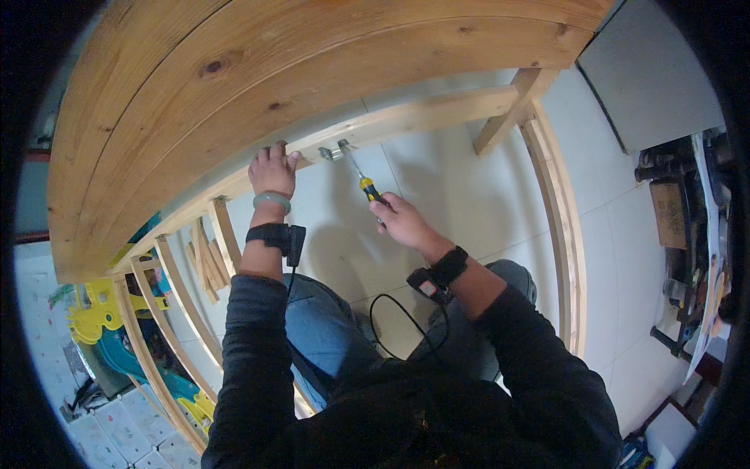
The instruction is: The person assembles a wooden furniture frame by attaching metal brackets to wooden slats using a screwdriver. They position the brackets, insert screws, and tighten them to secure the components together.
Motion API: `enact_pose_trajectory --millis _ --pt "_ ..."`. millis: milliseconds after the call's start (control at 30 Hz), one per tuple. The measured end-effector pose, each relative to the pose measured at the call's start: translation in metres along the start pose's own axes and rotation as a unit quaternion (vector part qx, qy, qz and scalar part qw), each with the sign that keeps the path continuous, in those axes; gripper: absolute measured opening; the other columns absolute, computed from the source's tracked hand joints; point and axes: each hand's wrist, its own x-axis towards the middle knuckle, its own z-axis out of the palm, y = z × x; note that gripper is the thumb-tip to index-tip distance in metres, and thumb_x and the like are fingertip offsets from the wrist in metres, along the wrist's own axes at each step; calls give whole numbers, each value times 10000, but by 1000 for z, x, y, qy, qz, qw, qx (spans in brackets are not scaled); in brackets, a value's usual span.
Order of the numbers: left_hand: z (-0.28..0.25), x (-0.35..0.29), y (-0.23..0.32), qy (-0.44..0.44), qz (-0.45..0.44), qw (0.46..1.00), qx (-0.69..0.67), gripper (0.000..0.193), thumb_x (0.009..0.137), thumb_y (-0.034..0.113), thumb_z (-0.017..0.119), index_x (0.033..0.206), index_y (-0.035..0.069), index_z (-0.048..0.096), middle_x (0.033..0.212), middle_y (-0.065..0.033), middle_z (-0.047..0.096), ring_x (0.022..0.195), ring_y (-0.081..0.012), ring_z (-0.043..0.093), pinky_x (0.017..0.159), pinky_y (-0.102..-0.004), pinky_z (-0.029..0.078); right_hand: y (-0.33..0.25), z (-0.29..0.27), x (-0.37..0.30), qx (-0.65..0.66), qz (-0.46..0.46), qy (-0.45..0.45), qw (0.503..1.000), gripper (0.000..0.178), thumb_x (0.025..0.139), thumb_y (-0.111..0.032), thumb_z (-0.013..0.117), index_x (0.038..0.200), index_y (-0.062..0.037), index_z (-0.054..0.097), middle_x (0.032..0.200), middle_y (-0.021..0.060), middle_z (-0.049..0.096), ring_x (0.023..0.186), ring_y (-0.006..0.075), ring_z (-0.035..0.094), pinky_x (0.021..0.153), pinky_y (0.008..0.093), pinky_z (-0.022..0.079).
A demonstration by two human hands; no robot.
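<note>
Right hand closed around a screwdriver, left hand laid on the wooden rail

The right hand is curled around the handle of a yellow-and-black screwdriver, leaving no open gap between fingers and grip. The tool slants away from this hand, up and to the left, its bare metal shaft running toward a small metal fitting on the rail. The tip is right at the fitting; whether it sits in a screw head is too small to tell.

The left hand lies on the pale wooden rail, just left of the fitting. Its back is to the camera, its fingers reach over the rail's far edge, and its thumb points toward the fitting. How tightly the fingers close on the wood cannot be told, since their ends are partly hidden. A pale green bangle circles the wrist just below this hand, with a black strapped device lower on the forearm. Another black device is strapped below the right hand.

Beyond both hands spreads a broad planked wooden panel. Left of and below the left hand stand wooden slats, with a few loose wooden strips among them. Below the right hand, a thin black cable loops near the person's knees.
</note>
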Motion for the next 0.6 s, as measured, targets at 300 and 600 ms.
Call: enact_pose_trajectory --millis 300,600 --pt "6 -2 3 7 -20 999 26 363 834 427 497 1101 183 530 1005 -109 534 961 -315 506 841 -435 384 4 20 18 172 38 -5 984 253 879 -306 496 851 -55 481 614 -2 458 508 92 453 461 232 344" --pt "8 -4 3 16 -17 999 43 365 841 427 485 1112 186 528 1032 -100 528 1000 -305 481 891 -434 344 10 36 14 219 57 19 974 324 880 -334 488 813 -17 491 620 28 510 524 122 492 502 275 402"
